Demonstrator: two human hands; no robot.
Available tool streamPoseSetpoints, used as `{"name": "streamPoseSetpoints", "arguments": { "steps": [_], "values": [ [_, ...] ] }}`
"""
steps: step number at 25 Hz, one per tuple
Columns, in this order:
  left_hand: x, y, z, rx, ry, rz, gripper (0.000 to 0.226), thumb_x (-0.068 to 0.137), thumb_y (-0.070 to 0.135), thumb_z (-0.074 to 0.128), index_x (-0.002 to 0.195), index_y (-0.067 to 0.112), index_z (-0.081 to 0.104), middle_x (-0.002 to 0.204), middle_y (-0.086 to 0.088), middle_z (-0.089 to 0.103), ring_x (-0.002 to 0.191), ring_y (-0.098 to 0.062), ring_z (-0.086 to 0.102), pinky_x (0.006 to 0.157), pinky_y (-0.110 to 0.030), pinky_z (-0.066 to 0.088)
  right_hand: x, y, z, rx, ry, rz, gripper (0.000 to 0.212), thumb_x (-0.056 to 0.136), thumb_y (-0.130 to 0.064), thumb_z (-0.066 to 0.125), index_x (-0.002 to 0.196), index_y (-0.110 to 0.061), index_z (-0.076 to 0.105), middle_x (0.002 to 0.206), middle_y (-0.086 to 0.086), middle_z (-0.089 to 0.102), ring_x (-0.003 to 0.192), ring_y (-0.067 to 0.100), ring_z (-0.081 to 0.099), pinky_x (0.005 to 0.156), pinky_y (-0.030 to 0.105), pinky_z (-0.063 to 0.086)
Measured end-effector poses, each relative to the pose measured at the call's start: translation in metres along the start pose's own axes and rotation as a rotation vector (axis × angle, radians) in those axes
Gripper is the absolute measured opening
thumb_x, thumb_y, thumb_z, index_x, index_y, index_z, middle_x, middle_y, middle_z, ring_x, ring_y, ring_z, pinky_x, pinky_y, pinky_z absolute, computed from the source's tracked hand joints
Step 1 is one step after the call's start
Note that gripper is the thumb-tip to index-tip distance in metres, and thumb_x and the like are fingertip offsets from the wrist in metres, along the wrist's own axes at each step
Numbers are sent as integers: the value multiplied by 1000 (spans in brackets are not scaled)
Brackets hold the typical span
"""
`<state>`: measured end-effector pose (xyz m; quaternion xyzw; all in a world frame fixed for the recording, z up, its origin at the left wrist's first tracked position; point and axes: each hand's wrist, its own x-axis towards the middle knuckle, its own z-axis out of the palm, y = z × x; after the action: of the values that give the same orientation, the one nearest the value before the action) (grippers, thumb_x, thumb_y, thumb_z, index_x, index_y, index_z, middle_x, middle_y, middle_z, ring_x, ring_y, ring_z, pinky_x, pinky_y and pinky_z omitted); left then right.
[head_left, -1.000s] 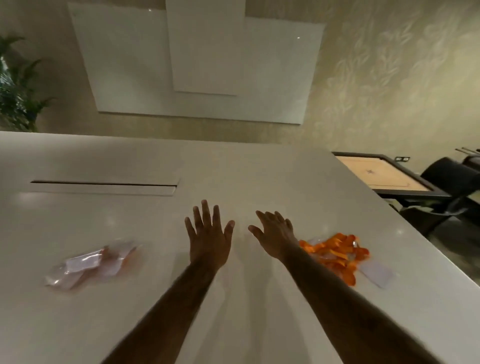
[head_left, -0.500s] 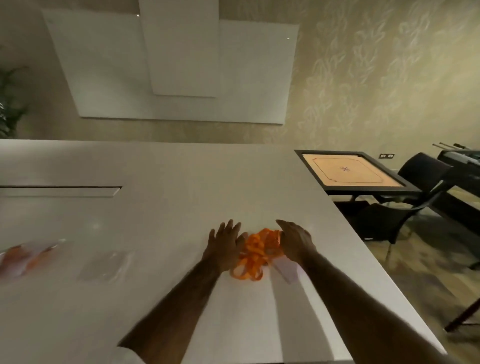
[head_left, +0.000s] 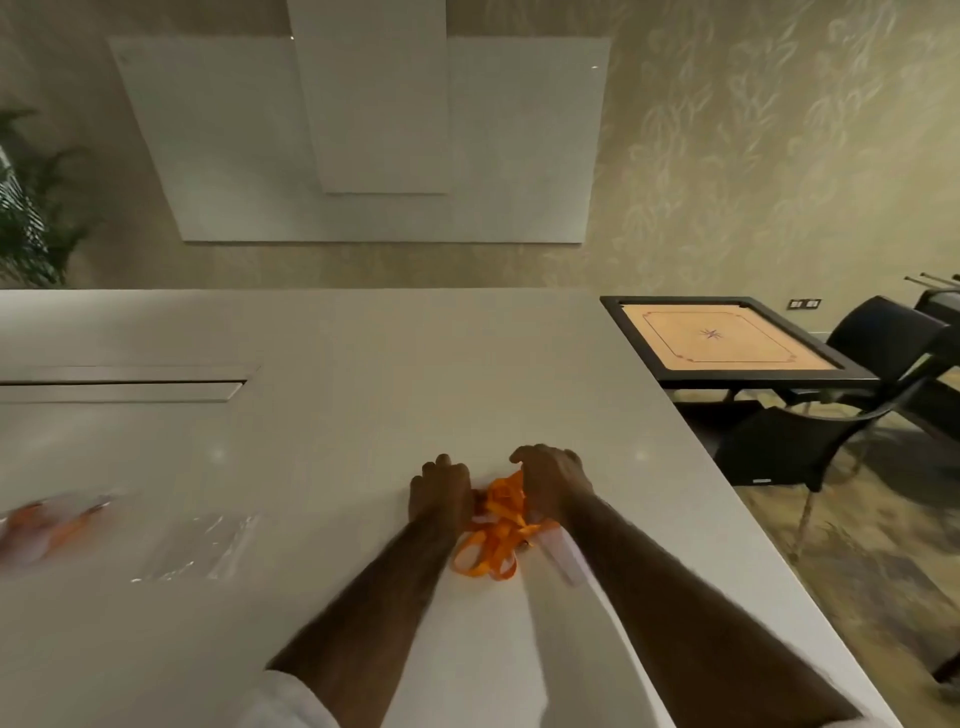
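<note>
**Item 1. Hands, two.** Our left hand (head_left: 440, 492) has its fingers curled tight against the left flank of the orange strap bundle (head_left: 497, 526). Our right hand (head_left: 555, 483) arches over the bundle's far end, fingers hooked down into the loops. The fingertips of both are hidden, so we cannot tell how deep the hold goes.

**Item 2. Orange strap bundle, one.** It lies between our two sets of fingers and touches both, with loose loops trailing back toward our wrists. We judge it light, soft and limp: flat tape that slides on itself and will spill loops if taken by an edge. The best hold is a full fist round the middle of the tangle, or a pinch where the straps cross.

**Item 3. White card (head_left: 563, 555), one.** It sits under our right wrist, just beside the trailing loops. We cannot tell whether it is attached to them.

**Item 4. Clear plastic bag (head_left: 200, 545), one.** It lies flat, well to the left of our left fingers.

**Item 5. Second orange bundle (head_left: 44, 525), one.** It is blurred and lies past the bag.

**Item 6. Table (head_left: 363, 405), one.** It is pale and lies beneath all of the above.

**Item 7. Off the table, beyond our right fingers.** Carrom board (head_left: 727, 340), one. Black chairs (head_left: 779, 447), two that we can count.
</note>
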<state>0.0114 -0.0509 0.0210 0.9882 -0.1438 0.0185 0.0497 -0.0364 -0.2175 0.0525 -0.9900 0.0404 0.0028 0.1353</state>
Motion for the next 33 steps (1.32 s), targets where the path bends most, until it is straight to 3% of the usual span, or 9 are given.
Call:
{"name": "streamPoseSetpoints", "arguments": {
  "steps": [8, 10, 14, 17, 19, 22, 25, 30, 33],
  "values": [
    [13, -1, 2, -83, 28, 1, 27, 95, 41, 61, 110, 18, 65, 118, -5, 59, 109, -26, 58, 91, -36, 46, 18, -20, 11, -1, -10, -61, 36, 94, -20, 48, 128, -22, 61, 130, 0, 63, 122, 22, 56, 107, 40, 38],
    [16, -8, -1, -174, 3, 12, 25, 97, 36, 58, 112, 18, 67, 117, -4, 64, 109, -25, 61, 93, -37, 49, 21, -21, 12, -5, -5, -88, 31, 98, -30, 45, 121, -23, 66, 123, 1, 66, 117, 23, 58, 104, 41, 39],
    [21, -27, -7, -466, -46, 11, 23, 99, 15, 52, 108, 10, 73, 113, -6, 73, 107, -23, 66, 95, -35, 51, 23, -23, 10, 4, -111, -125, 47, 92, -62, 51, 116, -25, 69, 117, -2, 64, 112, 18, 52, 105, 41, 33],
    [23, -37, -18, -563, -136, 29, 25, 99, 10, 51, 108, 9, 74, 115, -6, 73, 103, -20, 66, 87, -28, 51, 24, -28, 9, -59, -129, -128, 30, 91, -42, 58, 111, -24, 70, 116, -1, 65, 112, 22, 54, 101, 39, 38],
    [23, -47, -25, -534, -255, 60, 19, 94, 21, 65, 109, 14, 73, 115, -3, 72, 101, -18, 66, 81, -26, 50, 24, -30, 8, -50, -123, -111, 23, 92, -31, 55, 108, -21, 70, 113, 0, 66, 109, 23, 56, 97, 38, 41],
    [21, -58, -29, -271, -358, 108, 37, 78, 31, 82, 110, 15, 73, 114, -4, 67, 100, -21, 66, 79, -28, 52, 22, -33, 8, -39, -101, -114, 23, 93, -28, 52, 108, -20, 68, 112, 1, 67, 106, 23, 57, 96, 40, 44],
    [17, -58, -28, -220, -318, 133, 21, 84, 24, 78, 100, 11, 71, 106, -8, 72, 94, -23, 67, 72, -26, 45, 23, -37, 6, -13, -96, -128, 26, 94, -31, 55, 115, -22, 67, 117, 1, 66, 110, 23, 58, 98, 39, 44],
    [14, -43, -55, -756, -111, 109, 4, 94, 13, 61, 91, 13, 60, 84, -1, 75, 76, -17, 71, 66, -28, 54, 22, -44, -3, 229, -104, -148, 46, 82, -45, 72, 122, -29, 57, 113, -6, 66, 104, 17, 61, 95, 39, 45],
    [16, -32, -87, -1123, 11, 116, 5, 97, 16, 62, 97, 11, 65, 85, -2, 76, 74, -16, 73, 70, -31, 60, 26, -46, -19, 352, -17, -40, 24, 87, -31, 68, 107, -16, 68, 105, 4, 70, 99, 22, 65, 90, 42, 53]
  ]
}}
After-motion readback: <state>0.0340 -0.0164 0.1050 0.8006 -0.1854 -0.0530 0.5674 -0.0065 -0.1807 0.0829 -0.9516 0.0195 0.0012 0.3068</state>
